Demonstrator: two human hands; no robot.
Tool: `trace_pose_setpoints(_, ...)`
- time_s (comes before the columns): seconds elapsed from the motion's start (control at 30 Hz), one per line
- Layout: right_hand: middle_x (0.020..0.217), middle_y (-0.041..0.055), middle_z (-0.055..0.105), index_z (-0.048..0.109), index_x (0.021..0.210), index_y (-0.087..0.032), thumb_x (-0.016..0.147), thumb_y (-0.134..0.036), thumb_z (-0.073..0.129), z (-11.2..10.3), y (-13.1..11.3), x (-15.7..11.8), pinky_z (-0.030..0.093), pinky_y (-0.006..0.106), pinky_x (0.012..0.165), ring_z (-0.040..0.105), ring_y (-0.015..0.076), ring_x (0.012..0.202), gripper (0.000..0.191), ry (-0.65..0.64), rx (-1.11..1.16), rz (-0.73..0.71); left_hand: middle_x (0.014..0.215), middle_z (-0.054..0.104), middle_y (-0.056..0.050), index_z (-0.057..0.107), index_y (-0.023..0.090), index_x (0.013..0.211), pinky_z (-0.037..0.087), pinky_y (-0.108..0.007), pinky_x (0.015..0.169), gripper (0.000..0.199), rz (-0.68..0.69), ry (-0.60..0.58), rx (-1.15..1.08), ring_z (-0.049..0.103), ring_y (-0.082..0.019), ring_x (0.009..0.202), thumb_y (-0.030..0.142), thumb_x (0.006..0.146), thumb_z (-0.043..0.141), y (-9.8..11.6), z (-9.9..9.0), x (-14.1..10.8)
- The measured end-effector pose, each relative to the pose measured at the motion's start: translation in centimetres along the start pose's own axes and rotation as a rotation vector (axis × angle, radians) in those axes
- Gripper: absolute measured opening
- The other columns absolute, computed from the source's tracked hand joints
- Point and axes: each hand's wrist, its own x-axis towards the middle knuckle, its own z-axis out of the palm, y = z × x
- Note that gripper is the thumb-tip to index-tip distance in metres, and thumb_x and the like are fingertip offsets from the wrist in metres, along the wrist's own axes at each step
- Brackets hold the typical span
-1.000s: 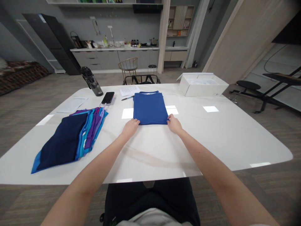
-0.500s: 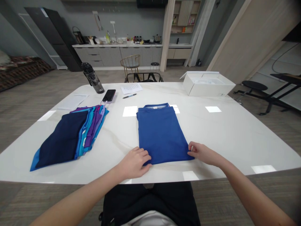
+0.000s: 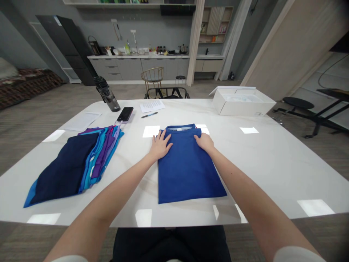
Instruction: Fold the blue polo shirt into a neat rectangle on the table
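A blue shirt (image 3: pixel 188 171), folded into a near rectangle, lies flat on the white table (image 3: pixel 272 163) with its collar at the far edge. My left hand (image 3: pixel 160 146) rests on the shirt's far left corner, fingers spread. At the far right corner, my right hand (image 3: pixel 204 141) has its fingers closed on the fabric, thumb on top. To the left lies a stack of folded clothes (image 3: pixel 68 163) in navy, blue and purple.
A phone (image 3: pixel 125 114), a dark bottle (image 3: pixel 110 99), a pen (image 3: pixel 149 114) and paper sheets (image 3: pixel 152 106) lie or stand toward the table's far left. An open white box (image 3: pixel 242 103) sits at the far right.
Both hands have moved from the shirt's near corners to its far corners. The shirt's near edge is now uncovered, and the view has tilted slightly up.
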Motion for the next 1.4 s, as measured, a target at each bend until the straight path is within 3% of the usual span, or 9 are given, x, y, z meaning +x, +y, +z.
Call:
trace_pose_setpoints(0.17, 0.115, 0.0214, 0.068, 0.057, 0.124, -0.011, 0.105, -0.039, 0.041, 0.7, -0.2, -1.3, 0.05, 0.041, 0.088, 0.067, 0.0334, 0.108, 0.038, 0.09, -0.091, -0.063, 0.166, 0.031, -0.003, 0.05, 0.031, 0.149, 0.018, -0.062, 0.125, 0.055, 0.131, -0.05, -0.01, 0.023, -0.027, 0.156, 0.052, 0.104, 0.027, 0.5, 1.1, 0.1)
trace_pose_setpoints(0.27, 0.109, 0.0205, 0.069, 0.054, 0.125, -0.012, 0.106, -0.039, 0.037, 0.2, 1.8, -1.3, 0.05, 0.042, 0.086, 0.068, 0.034, 0.103, 0.037, 0.108, -0.145, -0.067, 0.165, 0.034, -0.003, 0.05, 0.031, 0.149, 0.015, -0.062, 0.126, 0.056, 0.159, -0.06, -0.029, 0.024, -0.027, 0.155, 0.054, 0.103, 0.027, 1.9, 1.4, 0.9)
trace_pose_setpoints(0.37, 0.107, 0.0204, 0.07, 0.053, 0.124, -0.013, 0.107, -0.042, 0.034, -1.0, 5.2, -0.5, 0.05, 0.042, 0.085, 0.068, 0.0345, 0.102, 0.038, 0.112, -0.193, -0.049, 0.165, 0.033, -0.004, 0.049, 0.03, 0.15, 0.013, -0.063, 0.126, 0.056, 0.203, -0.077, -0.051, 0.023, -0.028, 0.156, 0.054, 0.103, 0.028, 4.7, 2.2, 2.6)
trace_pose_setpoints(0.5, 0.109, 0.0209, 0.069, 0.053, 0.124, -0.014, 0.106, -0.045, 0.034, -3.7, 11.6, 1.8, 0.049, 0.042, 0.084, 0.067, 0.0346, 0.103, 0.041, 0.121, -0.232, -0.009, 0.165, 0.033, -0.006, 0.047, 0.028, 0.151, 0.011, -0.066, 0.125, 0.057, 0.255, -0.104, -0.087, 0.023, -0.029, 0.156, 0.053, 0.103, 0.029, 10.8, 3.9, 6.1)
trace_pose_setpoints(0.83, 0.119, 0.0215, 0.067, 0.057, 0.129, -0.015, 0.102, -0.054, 0.044, -11.3, 30.7, 11.6, 0.048, 0.04, 0.085, 0.064, 0.0353, 0.109, 0.05, 0.132, -0.246, 0.081, 0.165, 0.032, -0.009, 0.049, 0.025, 0.15, 0.011, -0.069, 0.123, 0.058, 0.306, -0.104, -0.209, 0.023, -0.029, 0.155, 0.051, 0.102, 0.03, 29.3, 9.2, 15.2)
trace_pose_setpoints(1.0, 0.119, 0.0222, 0.067, 0.058, 0.131, -0.014, 0.099, -0.055, 0.05, -13.7, 37.2, 15.2, 0.047, 0.04, 0.085, 0.063, 0.0348, 0.108, 0.053, 0.198, -0.258, 0.146, 0.165, 0.032, -0.009, 0.05, 0.024, 0.149, 0.009, -0.067, 0.125, 0.059, 0.322, -0.122, -0.278, 0.022, -0.028, 0.155, 0.052, 0.101, 0.028, 35.6, 11.0, 18.9)
trace_pose_setpoints(1.17, 0.118, 0.0237, 0.065, 0.059, 0.129, -0.013, 0.099, -0.051, 0.048, -14.4, 39.4, 16.1, 0.047, 0.046, 0.088, 0.061, 0.0365, 0.109, 0.049, 0.254, -0.286, 0.23, 0.166, 0.03, -0.008, 0.046, 0.025, 0.151, 0.008, -0.063, 0.126, 0.063, 0.412, -0.17, -0.29, 0.022, -0.027, 0.155, 0.057, 0.1, 0.031, 37.6, 11.7, 20.8)
trace_pose_setpoints(1.27, 0.132, 0.0272, 0.057, 0.052, 0.136, -0.01, 0.099, -0.05, 0.046, -13.7, 38.4, 14.8, 0.044, 0.056, 0.095, 0.053, 0.0406, 0.12, 0.055, 0.34, -0.291, 0.19, 0.165, 0.032, -0.009, 0.046, 0.024, 0.152, 0.009, -0.061, 0.127, 0.061, 0.416, -0.144, -0.244, 0.024, -0.027, 0.155, 0.053, 0.101, 0.03, 37.4, 11.6, 20.3)
trace_pose_setpoints(1.4, 0.148, 0.0261, 0.044, 0.041, 0.149, -0.014, 0.1, -0.049, 0.043, -12.7, 35.9, 11.8, 0.038, 0.062, 0.102, 0.044, 0.0418, 0.131, 0.06, 0.471, -0.303, 0.007, 0.163, 0.036, -0.011, 0.044, 0.022, 0.152, 0.015, -0.06, 0.126, 0.058, 0.377, -0.056, -0.204, 0.03, -0.028, 0.152, 0.048, 0.102, 0.029, 36.9, 11.0, 18.9)
